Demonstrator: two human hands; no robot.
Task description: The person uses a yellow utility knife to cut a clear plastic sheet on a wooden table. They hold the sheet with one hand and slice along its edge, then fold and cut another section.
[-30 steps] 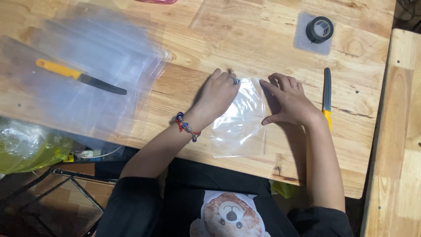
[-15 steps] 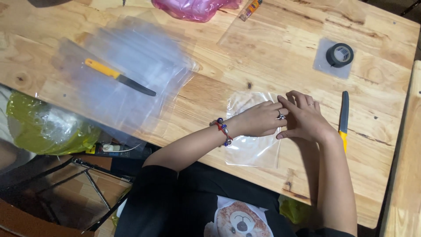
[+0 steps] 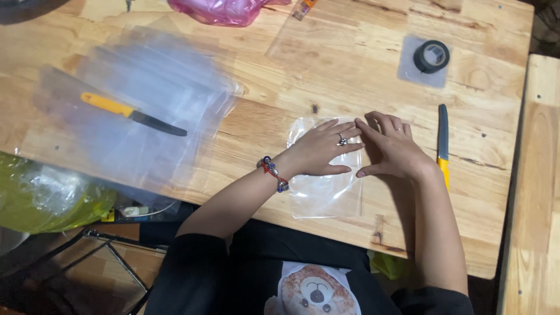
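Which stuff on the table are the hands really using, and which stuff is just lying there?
In use:
- clear bag, pressed flat under both hands
- left hand
- right hand

Just lying about:
- stack of clear bags with a yellow-handled knife on it
- second knife, right of the hands
- black tape roll
- pink bag

Warm even light, soft blur

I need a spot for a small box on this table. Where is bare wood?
Bare wood lies between the stack of clear bags and the roll of black tape, above both hands. A narrower strip runs right of the right-side knife. The near edge is crowded: left hand and right hand press a clear bag.
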